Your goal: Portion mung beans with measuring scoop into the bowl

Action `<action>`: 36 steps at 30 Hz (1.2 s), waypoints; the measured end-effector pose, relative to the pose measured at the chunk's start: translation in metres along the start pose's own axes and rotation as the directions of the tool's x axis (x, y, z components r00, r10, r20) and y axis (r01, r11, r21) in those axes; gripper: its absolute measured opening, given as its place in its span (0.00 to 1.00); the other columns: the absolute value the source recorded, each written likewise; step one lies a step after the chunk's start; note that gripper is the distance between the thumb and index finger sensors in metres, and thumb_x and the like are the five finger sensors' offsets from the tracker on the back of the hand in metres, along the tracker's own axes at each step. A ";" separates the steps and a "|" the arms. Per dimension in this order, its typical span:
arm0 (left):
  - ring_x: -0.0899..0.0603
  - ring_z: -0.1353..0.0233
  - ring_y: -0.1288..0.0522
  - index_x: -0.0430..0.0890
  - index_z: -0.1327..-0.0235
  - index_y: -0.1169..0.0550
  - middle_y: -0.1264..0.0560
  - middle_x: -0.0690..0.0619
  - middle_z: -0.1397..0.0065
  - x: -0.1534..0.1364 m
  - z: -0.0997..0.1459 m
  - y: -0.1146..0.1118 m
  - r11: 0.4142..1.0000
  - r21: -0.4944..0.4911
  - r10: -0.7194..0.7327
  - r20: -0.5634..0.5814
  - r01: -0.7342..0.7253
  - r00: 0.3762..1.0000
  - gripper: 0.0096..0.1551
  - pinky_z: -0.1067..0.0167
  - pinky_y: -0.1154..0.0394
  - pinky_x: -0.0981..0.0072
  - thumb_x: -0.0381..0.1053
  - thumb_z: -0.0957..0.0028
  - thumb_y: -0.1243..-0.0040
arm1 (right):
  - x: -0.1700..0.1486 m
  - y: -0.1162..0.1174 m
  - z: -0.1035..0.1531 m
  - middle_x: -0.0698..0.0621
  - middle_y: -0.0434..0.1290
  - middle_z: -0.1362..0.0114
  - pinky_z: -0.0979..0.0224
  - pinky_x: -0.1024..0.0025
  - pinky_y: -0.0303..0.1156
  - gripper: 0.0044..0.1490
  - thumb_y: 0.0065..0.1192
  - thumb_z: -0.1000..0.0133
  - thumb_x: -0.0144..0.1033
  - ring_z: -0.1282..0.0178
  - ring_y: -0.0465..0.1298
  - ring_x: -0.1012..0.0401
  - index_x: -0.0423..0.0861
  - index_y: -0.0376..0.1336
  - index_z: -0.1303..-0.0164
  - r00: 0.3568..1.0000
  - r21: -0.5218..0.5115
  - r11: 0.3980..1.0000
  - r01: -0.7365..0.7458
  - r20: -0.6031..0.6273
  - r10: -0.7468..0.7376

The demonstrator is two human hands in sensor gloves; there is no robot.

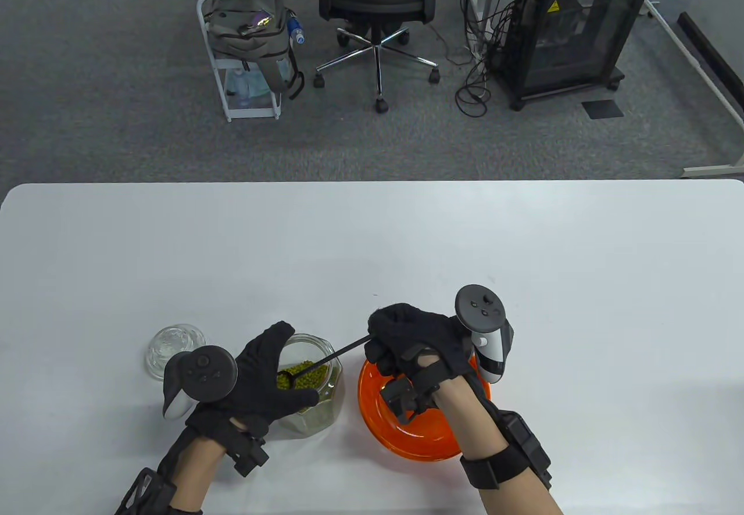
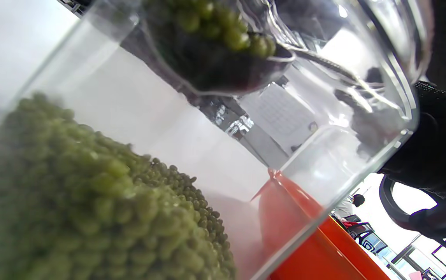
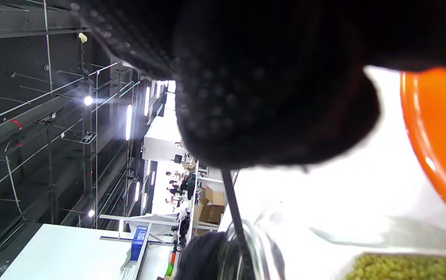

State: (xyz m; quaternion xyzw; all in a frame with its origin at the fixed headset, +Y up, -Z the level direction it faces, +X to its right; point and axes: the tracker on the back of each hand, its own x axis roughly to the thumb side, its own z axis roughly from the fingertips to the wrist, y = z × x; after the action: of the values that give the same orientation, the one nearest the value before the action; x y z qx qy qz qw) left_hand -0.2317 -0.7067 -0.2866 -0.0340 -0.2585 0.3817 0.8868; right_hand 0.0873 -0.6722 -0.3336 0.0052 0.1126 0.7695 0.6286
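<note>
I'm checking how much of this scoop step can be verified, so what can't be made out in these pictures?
- Bowl contents: in the table view the right hand and its wrist cover most of the inside.
- Grip on the scoop handle: in the right wrist view the dark glove hides the fingers.
- Jar rim: the left hand covers its near side.
- Glass lid: partly behind the left tracker.
</note>
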 end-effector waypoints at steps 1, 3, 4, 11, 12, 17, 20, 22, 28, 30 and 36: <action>0.20 0.20 0.42 0.34 0.21 0.51 0.47 0.30 0.16 0.000 0.000 0.000 1.000 0.000 0.001 0.000 -0.001 1.000 0.77 0.28 0.43 0.21 0.84 0.56 0.32 | 0.000 -0.002 0.000 0.45 0.90 0.67 0.71 0.67 0.86 0.24 0.74 0.48 0.41 0.81 0.89 0.61 0.37 0.76 0.51 1.000 -0.010 1.000 0.007 -0.003 -0.007; 0.20 0.20 0.42 0.34 0.21 0.51 0.47 0.30 0.16 0.000 0.000 0.000 1.000 0.000 0.003 0.000 -0.003 1.000 0.77 0.28 0.43 0.21 0.84 0.56 0.32 | 0.000 -0.005 0.001 0.45 0.90 0.67 0.71 0.67 0.86 0.24 0.74 0.48 0.41 0.81 0.89 0.61 0.37 0.76 0.51 1.000 -0.008 1.000 0.017 -0.007 -0.017; 0.20 0.20 0.42 0.34 0.21 0.52 0.47 0.30 0.16 0.000 0.000 0.000 1.000 -0.001 0.002 0.000 -0.002 1.000 0.77 0.28 0.43 0.21 0.84 0.56 0.32 | 0.000 -0.008 0.001 0.45 0.90 0.67 0.71 0.67 0.86 0.24 0.74 0.48 0.41 0.81 0.89 0.61 0.37 0.76 0.51 1.000 -0.016 0.999 0.028 -0.008 -0.029; 0.20 0.20 0.42 0.34 0.21 0.52 0.48 0.30 0.16 0.000 0.000 0.000 1.000 -0.001 0.003 0.000 -0.003 1.000 0.77 0.28 0.43 0.21 0.84 0.56 0.32 | -0.003 -0.024 0.002 0.45 0.90 0.67 0.71 0.67 0.86 0.24 0.74 0.48 0.41 0.81 0.89 0.61 0.37 0.76 0.51 0.997 -0.041 0.997 0.071 -0.011 -0.072; 0.20 0.20 0.42 0.34 0.21 0.52 0.47 0.30 0.16 0.000 0.000 0.000 1.000 -0.001 0.002 0.001 -0.002 1.000 0.77 0.28 0.43 0.21 0.84 0.56 0.32 | -0.004 -0.028 0.002 0.45 0.90 0.67 0.71 0.67 0.86 0.24 0.74 0.48 0.41 0.81 0.89 0.61 0.37 0.76 0.51 0.997 -0.051 0.995 0.081 -0.011 -0.082; 0.20 0.20 0.42 0.34 0.21 0.52 0.48 0.30 0.16 0.000 0.000 0.000 1.000 -0.001 0.004 0.001 -0.004 1.000 0.77 0.28 0.43 0.21 0.84 0.56 0.32 | -0.011 -0.038 0.001 0.45 0.90 0.67 0.71 0.67 0.86 0.24 0.74 0.48 0.41 0.81 0.89 0.61 0.37 0.76 0.51 0.992 -0.064 0.991 0.122 -0.026 -0.124; 0.20 0.20 0.42 0.34 0.21 0.52 0.48 0.30 0.16 0.000 0.000 0.000 1.000 -0.002 0.004 0.001 -0.004 1.000 0.77 0.28 0.43 0.21 0.84 0.56 0.32 | -0.016 -0.042 0.000 0.45 0.90 0.67 0.71 0.68 0.86 0.24 0.73 0.48 0.41 0.81 0.89 0.61 0.37 0.76 0.51 0.989 -0.067 0.988 0.138 -0.039 -0.141; 0.20 0.20 0.42 0.34 0.21 0.52 0.48 0.30 0.16 0.000 0.000 0.000 1.000 -0.002 0.004 0.001 -0.004 1.000 0.77 0.28 0.43 0.21 0.84 0.56 0.32 | -0.021 -0.043 -0.001 0.45 0.90 0.67 0.71 0.68 0.86 0.24 0.73 0.48 0.41 0.81 0.89 0.61 0.37 0.76 0.51 0.986 -0.058 0.986 0.157 -0.051 -0.160; 0.20 0.20 0.42 0.34 0.21 0.52 0.48 0.30 0.16 0.000 0.001 0.000 1.000 -0.002 0.005 0.001 -0.005 1.000 0.77 0.28 0.43 0.21 0.84 0.56 0.32 | -0.025 -0.047 -0.002 0.45 0.90 0.66 0.71 0.68 0.86 0.24 0.73 0.48 0.41 0.81 0.89 0.61 0.37 0.76 0.50 0.968 -0.024 0.970 0.241 -0.071 -0.242; 0.20 0.20 0.42 0.34 0.21 0.52 0.48 0.30 0.16 0.000 0.000 0.000 1.000 -0.003 0.005 0.001 -0.005 1.000 0.77 0.28 0.43 0.21 0.84 0.56 0.32 | -0.023 -0.049 -0.001 0.45 0.90 0.66 0.71 0.68 0.86 0.24 0.73 0.48 0.41 0.81 0.89 0.61 0.37 0.76 0.50 0.967 -0.018 0.970 0.244 -0.068 -0.245; 0.20 0.20 0.42 0.34 0.21 0.52 0.48 0.30 0.16 0.000 0.000 0.000 1.000 -0.003 0.006 0.001 -0.006 1.000 0.77 0.28 0.43 0.21 0.84 0.56 0.32 | -0.019 -0.065 0.005 0.45 0.90 0.66 0.71 0.67 0.86 0.24 0.73 0.48 0.41 0.81 0.89 0.61 0.37 0.76 0.50 0.957 -0.016 0.959 0.282 -0.062 -0.283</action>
State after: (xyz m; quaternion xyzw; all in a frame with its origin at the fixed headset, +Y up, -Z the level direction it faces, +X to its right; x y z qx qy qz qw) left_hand -0.2320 -0.7069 -0.2866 -0.0359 -0.2595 0.3840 0.8854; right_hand 0.1553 -0.6776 -0.3378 -0.0377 0.1292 0.6720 0.7282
